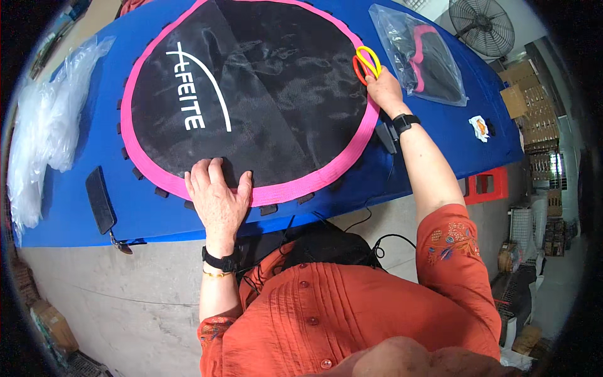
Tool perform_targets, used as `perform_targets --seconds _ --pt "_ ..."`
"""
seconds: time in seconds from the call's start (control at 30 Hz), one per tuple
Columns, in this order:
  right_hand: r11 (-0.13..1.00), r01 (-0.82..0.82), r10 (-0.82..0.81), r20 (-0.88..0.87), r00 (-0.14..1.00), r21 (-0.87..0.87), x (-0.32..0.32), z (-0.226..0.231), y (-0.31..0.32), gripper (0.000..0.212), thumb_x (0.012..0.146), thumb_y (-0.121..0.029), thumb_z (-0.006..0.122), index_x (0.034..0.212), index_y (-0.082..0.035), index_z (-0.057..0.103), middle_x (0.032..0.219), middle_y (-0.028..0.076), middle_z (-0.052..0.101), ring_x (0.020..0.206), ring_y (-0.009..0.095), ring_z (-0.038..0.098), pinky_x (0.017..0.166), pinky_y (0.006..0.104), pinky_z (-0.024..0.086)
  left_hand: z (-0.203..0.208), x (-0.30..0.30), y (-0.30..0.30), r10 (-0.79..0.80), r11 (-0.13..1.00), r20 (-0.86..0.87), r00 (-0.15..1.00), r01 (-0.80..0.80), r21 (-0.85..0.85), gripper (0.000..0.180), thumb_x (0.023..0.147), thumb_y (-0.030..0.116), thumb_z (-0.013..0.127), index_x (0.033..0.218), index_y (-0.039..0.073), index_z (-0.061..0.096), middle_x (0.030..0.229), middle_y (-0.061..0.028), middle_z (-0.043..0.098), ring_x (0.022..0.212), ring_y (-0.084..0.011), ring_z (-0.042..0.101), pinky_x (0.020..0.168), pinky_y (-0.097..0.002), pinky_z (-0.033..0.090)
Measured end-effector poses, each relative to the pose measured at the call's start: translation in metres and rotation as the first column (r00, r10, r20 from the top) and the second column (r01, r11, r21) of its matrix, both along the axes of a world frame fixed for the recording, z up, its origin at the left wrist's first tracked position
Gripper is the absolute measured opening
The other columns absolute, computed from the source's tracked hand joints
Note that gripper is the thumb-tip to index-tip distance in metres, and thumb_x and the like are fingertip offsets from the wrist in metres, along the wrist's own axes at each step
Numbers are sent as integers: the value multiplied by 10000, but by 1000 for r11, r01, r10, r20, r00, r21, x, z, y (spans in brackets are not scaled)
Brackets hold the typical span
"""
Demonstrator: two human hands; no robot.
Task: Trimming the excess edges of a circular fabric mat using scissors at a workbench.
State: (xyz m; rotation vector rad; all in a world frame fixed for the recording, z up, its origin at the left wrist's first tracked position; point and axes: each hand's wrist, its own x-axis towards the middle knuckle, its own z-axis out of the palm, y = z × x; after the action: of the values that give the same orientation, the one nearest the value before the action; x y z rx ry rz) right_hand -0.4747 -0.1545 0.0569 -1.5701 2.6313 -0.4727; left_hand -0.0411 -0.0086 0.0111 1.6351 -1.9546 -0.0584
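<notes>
A round black trampoline mat (282, 94) with a pink border and white lettering lies flat on a blue-covered table. Small black loops stick out around its edge. My left hand (217, 198) rests open on the near border, its fingers spread over the black fabric. At the right border, my right hand (384, 91) is closed around what look like scissors (370, 63). Their yellow and orange-red handle loops point away from me, and the blades are hidden by the hand and mat.
Clear plastic film (56, 125) is heaped at the table's left. A bagged black-and-pink piece (427, 56) lies at the far right, near a crumpled white wrapper (478, 129). A black strip-shaped object (100, 200) lies near the left front edge. A fan (482, 26) stands beyond.
</notes>
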Motion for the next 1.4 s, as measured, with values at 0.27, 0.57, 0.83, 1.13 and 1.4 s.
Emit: perform_targets --seconds 0.27,0.57,0.83,1.13,1.4 --pt "999 -22 23 27 999 -28 8 -1 31 425 995 -303 709 1306 -24 634 1195 300 741 1154 484 706 987 564 556 -1 -2 0 16 1000 -6 1000 -16 -14 611 846 388 852 1297 24 660 1320 -205 616 1316 -401 558 1228 -574 360" --pt "998 -51 52 25 998 -45 22 -5 71 433 999 -306 708 1322 -27 636 1165 298 746 1117 495 711 963 575 561 -6 -1 -1 11 1000 -20 1000 -11 -8 656 831 401 859 1316 16 643 1334 -201 598 1352 -392 539 1247 -609 337" --pt "992 -112 117 76 990 -64 37 -3 93 443 1011 -314 693 1347 -34 625 1127 304 749 1082 493 720 932 588 565 -5 0 0 26 999 -8 1000 -26 -25 626 855 417 839 1308 25 655 1339 -205 607 1342 -396 547 1247 -571 343" --pt "991 -119 122 40 992 -66 37 1 73 424 981 -309 721 1300 -40 644 1092 293 758 1059 494 725 920 578 575 -4 -5 -1 29 1000 6 1000 -29 0 634 867 428 833 1317 25 640 1340 -198 601 1350 -393 540 1243 -598 341" --pt "994 -90 94 77 993 -57 34 -3 49 449 997 -330 703 1337 -46 634 1122 287 758 1087 484 725 940 578 570 -5 -9 -3 43 999 39 998 -44 15 652 871 440 827 1331 25 624 1352 -199 591 1366 -402 522 1241 -613 336"
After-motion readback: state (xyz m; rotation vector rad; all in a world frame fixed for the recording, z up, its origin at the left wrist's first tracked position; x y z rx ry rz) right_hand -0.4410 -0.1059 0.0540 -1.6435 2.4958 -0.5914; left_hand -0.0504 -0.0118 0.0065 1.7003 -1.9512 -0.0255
